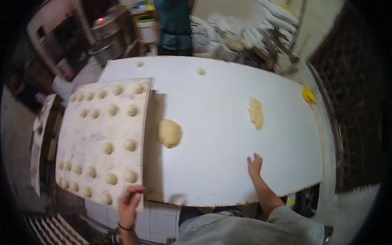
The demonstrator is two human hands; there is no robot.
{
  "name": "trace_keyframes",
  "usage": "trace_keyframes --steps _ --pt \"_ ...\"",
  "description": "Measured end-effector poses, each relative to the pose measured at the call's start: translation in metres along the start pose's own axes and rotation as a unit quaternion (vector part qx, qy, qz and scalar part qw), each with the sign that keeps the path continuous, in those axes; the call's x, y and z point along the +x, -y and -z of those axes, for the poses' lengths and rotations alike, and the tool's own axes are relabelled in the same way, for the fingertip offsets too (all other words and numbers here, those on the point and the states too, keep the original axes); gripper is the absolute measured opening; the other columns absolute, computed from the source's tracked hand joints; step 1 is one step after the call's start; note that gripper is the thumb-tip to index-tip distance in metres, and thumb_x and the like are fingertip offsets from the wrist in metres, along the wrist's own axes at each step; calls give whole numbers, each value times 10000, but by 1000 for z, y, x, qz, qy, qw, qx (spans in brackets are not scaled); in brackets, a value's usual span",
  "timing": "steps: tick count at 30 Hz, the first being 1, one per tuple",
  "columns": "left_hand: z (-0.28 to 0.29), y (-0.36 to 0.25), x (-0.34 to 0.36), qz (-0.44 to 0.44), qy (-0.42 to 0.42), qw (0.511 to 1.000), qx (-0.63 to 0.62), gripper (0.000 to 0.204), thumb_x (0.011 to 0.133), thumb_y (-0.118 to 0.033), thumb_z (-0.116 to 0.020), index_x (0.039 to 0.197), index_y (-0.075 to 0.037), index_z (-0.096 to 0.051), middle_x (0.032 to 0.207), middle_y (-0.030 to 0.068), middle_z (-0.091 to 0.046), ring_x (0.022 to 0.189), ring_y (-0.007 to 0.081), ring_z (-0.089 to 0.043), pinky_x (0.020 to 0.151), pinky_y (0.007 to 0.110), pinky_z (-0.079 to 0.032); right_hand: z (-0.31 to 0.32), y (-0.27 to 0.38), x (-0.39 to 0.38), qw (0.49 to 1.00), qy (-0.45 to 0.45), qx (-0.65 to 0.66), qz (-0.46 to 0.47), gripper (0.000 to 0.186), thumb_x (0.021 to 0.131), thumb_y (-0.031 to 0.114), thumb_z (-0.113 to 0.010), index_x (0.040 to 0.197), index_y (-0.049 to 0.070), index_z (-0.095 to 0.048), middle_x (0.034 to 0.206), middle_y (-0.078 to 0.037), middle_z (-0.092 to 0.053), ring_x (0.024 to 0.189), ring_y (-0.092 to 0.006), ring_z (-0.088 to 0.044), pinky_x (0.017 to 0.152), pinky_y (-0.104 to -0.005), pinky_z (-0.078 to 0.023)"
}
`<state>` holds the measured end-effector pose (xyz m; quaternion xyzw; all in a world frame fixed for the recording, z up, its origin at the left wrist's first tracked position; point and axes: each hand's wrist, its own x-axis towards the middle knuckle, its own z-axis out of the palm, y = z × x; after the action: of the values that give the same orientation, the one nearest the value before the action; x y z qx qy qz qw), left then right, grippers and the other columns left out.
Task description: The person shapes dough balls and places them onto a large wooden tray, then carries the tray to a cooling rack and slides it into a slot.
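Observation:
My left hand [130,204] grips the near right corner of the pale floured board [92,132], its fingers curled at the edge. Several rows of small dough balls [131,110] sit on this board, which lies over the left side of the white table [212,155]. Right of the board is a large rounded dough lump [170,133]. My right hand [254,163] hovers over or rests on the table's near right part, fingers curled; what they hold, if anything, I cannot make out. Beyond it lies an elongated, uneven dough piece [256,113].
Two small dough pieces [200,71] and a yellow tool [308,95] are on the table. Another person [173,28] stands beyond it. Stacked white sacks [273,16] and a metal mixer [108,32] are behind; a dark rack [351,102] stands at the right, trays [53,228] at lower left.

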<state>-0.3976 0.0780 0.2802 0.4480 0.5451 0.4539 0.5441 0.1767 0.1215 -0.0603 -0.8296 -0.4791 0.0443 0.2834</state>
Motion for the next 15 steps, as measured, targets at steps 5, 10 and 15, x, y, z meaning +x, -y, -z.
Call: trace_keyframes --steps 5,10,15 --pt "-163 142 -41 191 26 981 35 277 984 -124 -652 1224 13 -634 1136 76 -675 1037 148 -630 933 309 -509 23 -67 150 995 -48 43 -72 590 911 443 -706 1260 -27 -635 1212 -229 -596 1115 -325 -590 980 -419 -483" --pt "-289 209 -75 257 78 963 -17 373 997 -244 -658 1312 -48 -618 1204 88 -683 1093 164 -635 971 318 -509 -7 42 263 986 163 20 -34 641 972 501 -598 1332 -27 -568 1303 -285 -569 1188 -410 -575 1004 -470 -474" --pt "-387 245 -33 209 239 948 19 479 1003 -408 -615 1356 -84 -600 1214 72 -679 1075 194 -646 943 331 -524 -31 -22 272 992 43 89 -78 583 1011 440 -552 1330 -35 -439 1222 -265 -559 1052 -424 -613 861 -473 -537"
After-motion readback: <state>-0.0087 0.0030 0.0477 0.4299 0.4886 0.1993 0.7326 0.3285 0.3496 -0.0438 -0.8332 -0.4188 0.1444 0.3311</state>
